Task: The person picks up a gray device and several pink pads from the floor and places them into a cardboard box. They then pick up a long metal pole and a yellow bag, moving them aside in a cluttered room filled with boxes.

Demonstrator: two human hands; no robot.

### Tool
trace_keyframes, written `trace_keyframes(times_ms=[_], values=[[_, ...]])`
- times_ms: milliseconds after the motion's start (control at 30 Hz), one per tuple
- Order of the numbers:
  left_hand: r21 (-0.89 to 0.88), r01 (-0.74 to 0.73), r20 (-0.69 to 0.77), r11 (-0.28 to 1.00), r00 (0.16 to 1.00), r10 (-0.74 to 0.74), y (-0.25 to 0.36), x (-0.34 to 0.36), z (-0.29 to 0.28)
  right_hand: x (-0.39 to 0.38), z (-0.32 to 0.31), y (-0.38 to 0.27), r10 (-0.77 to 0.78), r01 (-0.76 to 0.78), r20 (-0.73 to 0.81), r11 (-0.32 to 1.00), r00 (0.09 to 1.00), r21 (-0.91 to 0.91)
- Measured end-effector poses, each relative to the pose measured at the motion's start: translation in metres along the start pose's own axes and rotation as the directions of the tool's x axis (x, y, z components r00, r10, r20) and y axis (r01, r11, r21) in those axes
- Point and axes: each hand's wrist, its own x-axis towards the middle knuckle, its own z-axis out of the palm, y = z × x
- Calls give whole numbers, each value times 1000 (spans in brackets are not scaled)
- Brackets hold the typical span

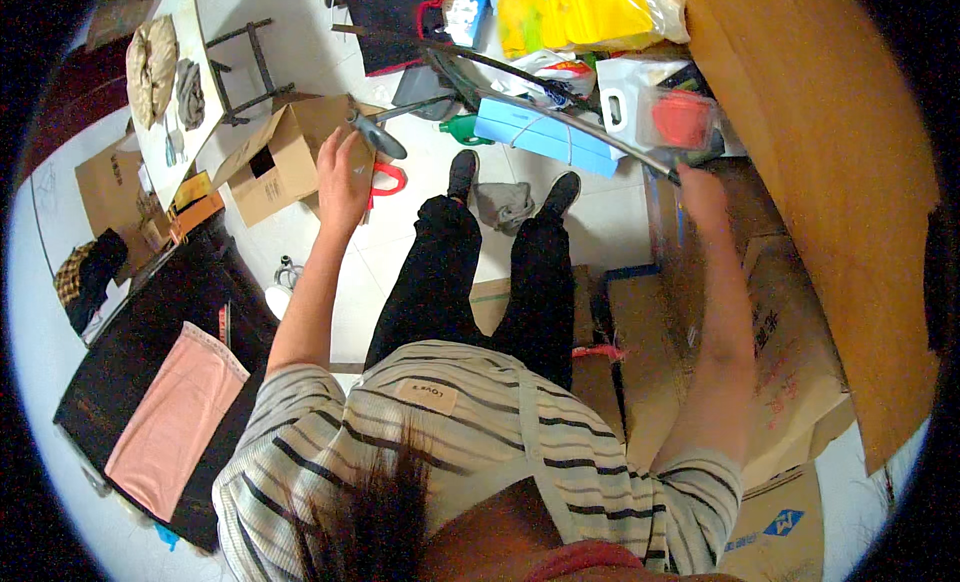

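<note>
My left hand [342, 182] is at the left of centre, its bent fingers closed at a dark grey handle [380, 137] on a thin metal rod that slants up to the right; the exact contact is partly hidden. My right hand [702, 194] grips the near end of a long dark metal pole [620, 142], which runs up and leftward across the clutter. Below the pole are a light blue box [545, 137], a white jug [620, 102] and a red item [680, 117] in clear plastic. An open cardboard box [265, 172] lies behind my left hand.
A grey cloth [503, 207] lies between my shoes. At left are a white table [200, 52], a dark surface with a pink cloth [175, 422] and more cardboard. A yellow bag [570, 12] is at the back; a wooden panel [820, 182] and cardboard [790, 352] line my right.
</note>
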Motion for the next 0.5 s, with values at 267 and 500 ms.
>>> trace_keyframes(times_ms=[267,500], values=[[208,-165,87,964,985,150,-18,26,20,-56,-42,-114,-236,182,167,940,957,288],[329,-517,342,790,845,411,-46,46,6,-81,-92,-163,-245,163,215,926,945,340]])
